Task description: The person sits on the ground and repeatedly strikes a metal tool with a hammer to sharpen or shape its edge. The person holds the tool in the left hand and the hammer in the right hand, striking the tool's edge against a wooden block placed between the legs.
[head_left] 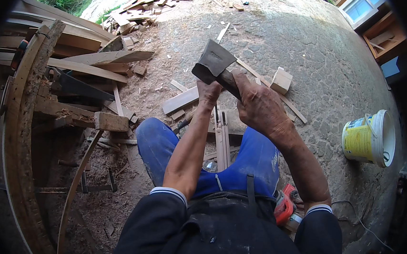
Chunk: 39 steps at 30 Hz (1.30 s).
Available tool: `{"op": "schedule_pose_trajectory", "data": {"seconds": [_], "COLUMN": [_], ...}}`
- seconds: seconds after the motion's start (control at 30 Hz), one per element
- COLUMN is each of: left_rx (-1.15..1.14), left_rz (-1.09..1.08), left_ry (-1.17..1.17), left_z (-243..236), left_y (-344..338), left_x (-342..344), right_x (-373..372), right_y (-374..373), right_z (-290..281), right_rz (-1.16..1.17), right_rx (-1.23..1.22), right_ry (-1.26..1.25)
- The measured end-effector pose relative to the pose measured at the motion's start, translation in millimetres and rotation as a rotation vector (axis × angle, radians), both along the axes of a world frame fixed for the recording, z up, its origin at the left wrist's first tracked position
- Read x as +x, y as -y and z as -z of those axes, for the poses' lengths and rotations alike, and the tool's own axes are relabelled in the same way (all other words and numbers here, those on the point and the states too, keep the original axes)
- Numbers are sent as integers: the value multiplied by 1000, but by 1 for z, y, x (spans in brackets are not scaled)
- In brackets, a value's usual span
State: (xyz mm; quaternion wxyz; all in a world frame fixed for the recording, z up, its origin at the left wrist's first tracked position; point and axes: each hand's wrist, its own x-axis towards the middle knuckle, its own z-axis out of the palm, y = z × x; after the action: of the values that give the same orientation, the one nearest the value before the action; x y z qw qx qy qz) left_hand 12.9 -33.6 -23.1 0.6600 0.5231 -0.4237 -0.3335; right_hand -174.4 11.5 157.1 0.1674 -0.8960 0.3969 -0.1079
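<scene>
My right hand (pixel 262 105) is wrapped round the handle of a hatchet (pixel 217 59), raised in front of me with its dark metal head to the upper left. Just below the hatchet head is my left hand (pixel 209 92), closed. The head hides part of its fingers, and I cannot make out what they hold. A thin dark strip (pixel 216 113) shows just under that hand. Between my knees a long grooved piece of wood (pixel 221 145) points away from me. Its far end lies near a wooden block (pixel 235 121).
Stacked boards (pixel 76 45) and a hand saw (pixel 80 86) are on the left, beside a long curved plank (pixel 19 127). Offcuts (pixel 180 100) and a pale block (pixel 281 80) lie ahead. A white bucket (pixel 379 136) stands right; a red power tool (pixel 284 205) sits by my right hip.
</scene>
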Motion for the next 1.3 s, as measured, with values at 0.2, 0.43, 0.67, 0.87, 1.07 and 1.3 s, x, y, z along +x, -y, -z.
{"op": "schedule_pose_trajectory", "data": {"seconds": [0.2, 0.43, 0.67, 0.87, 1.07, 1.3], "left_rx": [89, -180, 631, 824, 277, -113], "left_rz": [-15, -374, -282, 135, 374, 104], "left_ry": [-161, 341, 152, -255, -72, 31], "left_z": [19, 19, 112, 87, -27, -82], "left_y": [9, 13, 134, 113, 55, -7], "left_x": [-2, -13, 48, 52, 62, 0], "right_x": [-4, -5, -82, -94, -93, -95], "right_y": [15, 35, -36, -72, -65, -61], "right_z": [24, 41, 122, 156, 167, 167], "right_rz": [-58, 12, 362, 453, 328, 291], "right_rx": [20, 134, 374, 333, 157, 144], "right_ry": [-73, -51, 173, 172, 9, 23]}}
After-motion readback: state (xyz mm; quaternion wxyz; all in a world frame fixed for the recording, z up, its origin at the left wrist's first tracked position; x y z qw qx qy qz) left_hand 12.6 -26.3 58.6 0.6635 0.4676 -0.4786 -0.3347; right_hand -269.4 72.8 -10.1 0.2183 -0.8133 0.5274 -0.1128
